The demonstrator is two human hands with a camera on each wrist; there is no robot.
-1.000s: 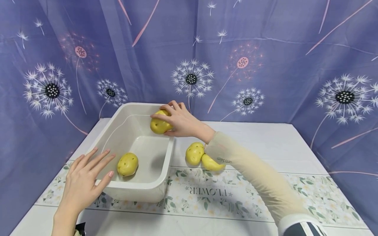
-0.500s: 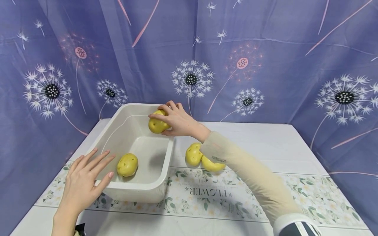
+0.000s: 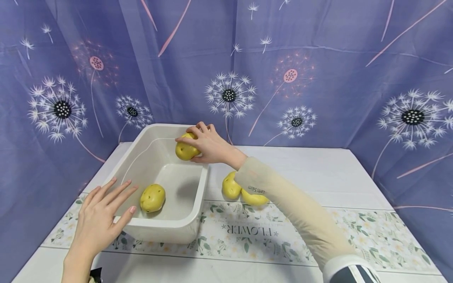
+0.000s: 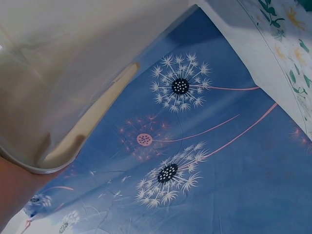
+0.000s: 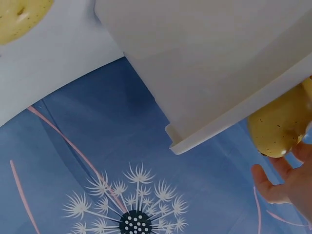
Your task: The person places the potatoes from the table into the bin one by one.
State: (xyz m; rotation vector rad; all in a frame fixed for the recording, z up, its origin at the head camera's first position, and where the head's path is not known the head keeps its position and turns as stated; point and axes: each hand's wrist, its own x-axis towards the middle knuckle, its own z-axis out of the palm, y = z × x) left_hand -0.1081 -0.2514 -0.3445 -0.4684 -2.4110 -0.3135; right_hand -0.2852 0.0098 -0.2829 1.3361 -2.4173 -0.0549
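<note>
The deep, pale tub (image 3: 162, 236) stands upright on a white table (image 3: 301, 169), its far end over plain white and its near end over a printed band of flowers and leaves (image 3: 382, 239); to the right of the tub, that band bears the word FLOWER (image 3: 249, 229), upside down in the head view. Also on the table, to the right of the tub and near its wall without touching, lies a yellow potato (image 3: 230, 188); just beside it, farther from the tub, lies a curved yellow banana (image 3: 254, 199), partly hidden.
</note>
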